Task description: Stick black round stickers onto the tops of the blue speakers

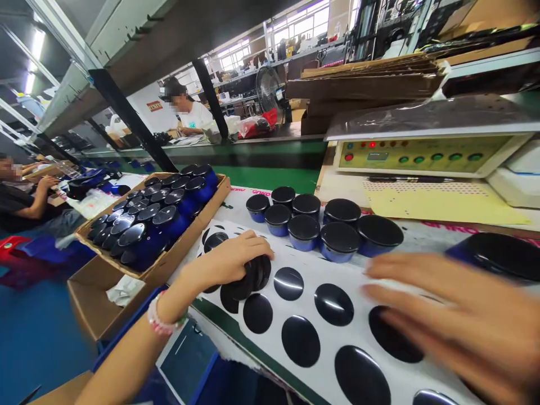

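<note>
My left hand (244,256) is closed, its fingers curled over a small stack of loose black discs (254,274) at the sheet's left part. Blurred by motion, my right hand (455,315) hovers over the right side of the white sheet (295,306), fingers stretched out and nothing visible in them. Rows of glossy round black stickers (301,340) lie on that sheet. One black sticker (394,333) is partly hidden beneath the right hand. Behind the sheet stand several blue round cases with black tops (340,239). Another blue case (502,256) sits farther right, partly behind my right hand.
A cardboard tray (219,197) full of blue, black-topped cases stands at the left. Behind is a control box (413,156) with a yellow perforated sheet (439,205) before it. Below are an open carton (90,287) and a blue bin (211,377). Co-workers sit across and left.
</note>
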Tool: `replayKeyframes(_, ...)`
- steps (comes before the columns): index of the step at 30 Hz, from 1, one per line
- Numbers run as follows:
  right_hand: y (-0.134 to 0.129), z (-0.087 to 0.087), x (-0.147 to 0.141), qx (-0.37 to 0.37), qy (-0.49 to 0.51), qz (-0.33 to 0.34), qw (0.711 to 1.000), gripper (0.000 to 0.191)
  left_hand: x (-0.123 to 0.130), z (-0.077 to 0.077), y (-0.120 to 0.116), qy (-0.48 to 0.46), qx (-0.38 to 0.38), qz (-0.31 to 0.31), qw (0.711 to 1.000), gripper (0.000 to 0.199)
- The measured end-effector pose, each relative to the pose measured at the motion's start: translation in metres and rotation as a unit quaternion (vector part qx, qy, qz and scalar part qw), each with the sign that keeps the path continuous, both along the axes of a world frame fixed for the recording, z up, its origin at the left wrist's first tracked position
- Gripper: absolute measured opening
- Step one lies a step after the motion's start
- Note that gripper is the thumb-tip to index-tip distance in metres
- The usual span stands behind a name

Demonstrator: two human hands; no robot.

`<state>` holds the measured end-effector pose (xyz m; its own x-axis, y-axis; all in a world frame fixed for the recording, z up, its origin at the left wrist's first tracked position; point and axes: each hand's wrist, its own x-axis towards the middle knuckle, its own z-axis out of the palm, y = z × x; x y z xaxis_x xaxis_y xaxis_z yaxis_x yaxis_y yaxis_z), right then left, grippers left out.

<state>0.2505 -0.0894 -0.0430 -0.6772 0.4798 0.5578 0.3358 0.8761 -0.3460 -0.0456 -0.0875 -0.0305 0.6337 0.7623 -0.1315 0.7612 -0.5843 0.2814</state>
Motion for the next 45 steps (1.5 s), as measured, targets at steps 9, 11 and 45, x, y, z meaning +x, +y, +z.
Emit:
replayKeyframes(9,0.006,-0.036,-0.036,-0.070,-0.194,0.157,0.966,0.037,0.004,0.008,0.034,0.031,-0.065,-0.063,0.995,0.048)
replayKeyframes(11,0.005,-0.036,-0.034,-0.069,-0.198,0.159,0.965,0.037,0.002,0.007,0.028,0.019,-0.047,-0.057,0.997,0.042)
replayKeyframes(45,-0.069,0.007,-0.055,-0.199,-0.014,0.125,0.972,0.033,0.021,0.003,-0.155,-0.355,-0.168,0.357,0.848,0.038)
